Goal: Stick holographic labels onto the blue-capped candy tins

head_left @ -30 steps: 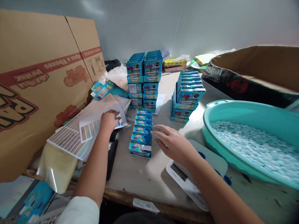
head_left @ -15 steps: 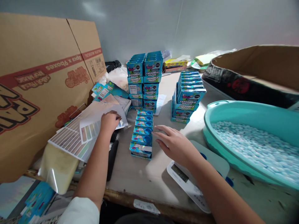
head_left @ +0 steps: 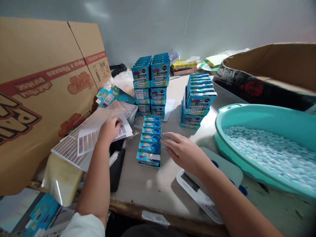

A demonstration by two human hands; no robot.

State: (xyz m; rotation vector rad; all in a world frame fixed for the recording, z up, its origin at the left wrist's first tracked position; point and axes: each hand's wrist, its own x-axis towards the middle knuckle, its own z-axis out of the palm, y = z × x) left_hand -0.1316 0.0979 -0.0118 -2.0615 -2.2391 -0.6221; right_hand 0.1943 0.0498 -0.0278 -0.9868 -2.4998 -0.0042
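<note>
White and flat, a kitchen scale (head_left: 197,196) lies partly under my right forearm (head_left: 229,194), near the front edge of the counter (head_left: 140,187). Beyond it, my right hand (head_left: 184,151) is just beside the row of small blue boxes (head_left: 148,138), thumb and fingers apart; I can't tell whether it touches them. The row runs away from me down the middle of the counter, a pale strip (head_left: 153,157) across the nearest end. My left hand (head_left: 109,130) rests on the sheets of labels (head_left: 85,143) at the left, fingers bent; I can't tell if they pinch one. Right of the scale, a turquoise tub (head_left: 264,118) holds pale blue sweets (head_left: 264,149). Farther back stand stacks of blue boxes (head_left: 159,75) and an open black carton (head_left: 247,87).
</note>
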